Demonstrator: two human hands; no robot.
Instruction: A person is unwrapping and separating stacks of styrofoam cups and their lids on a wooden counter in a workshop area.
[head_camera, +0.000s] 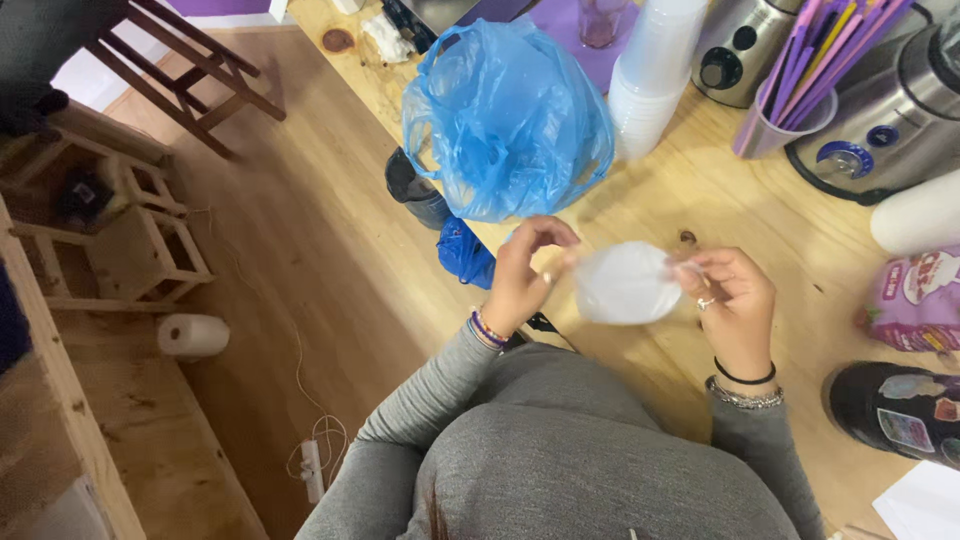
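I hold a round, translucent white plastic lid (625, 284) between both hands above the wooden counter (780, 230). My left hand (525, 272) pinches the lid's left edge with thumb and fingers. My right hand (735, 300) grips its right edge; a ring and dark wrist bands show on it. Grey sleeves cover both arms. Just beyond the lid sits a crumpled blue plastic bag (505, 120).
A stack of clear plastic cups (650, 75) leans by the bag. A cup of coloured straws (790, 100), steel appliances (880, 130), a pink packet (915, 300) and a dark stickered container (895, 410) line the right. Left, the floor holds wooden stools (130, 240), a paper roll (192, 335) and a power strip (313, 470).
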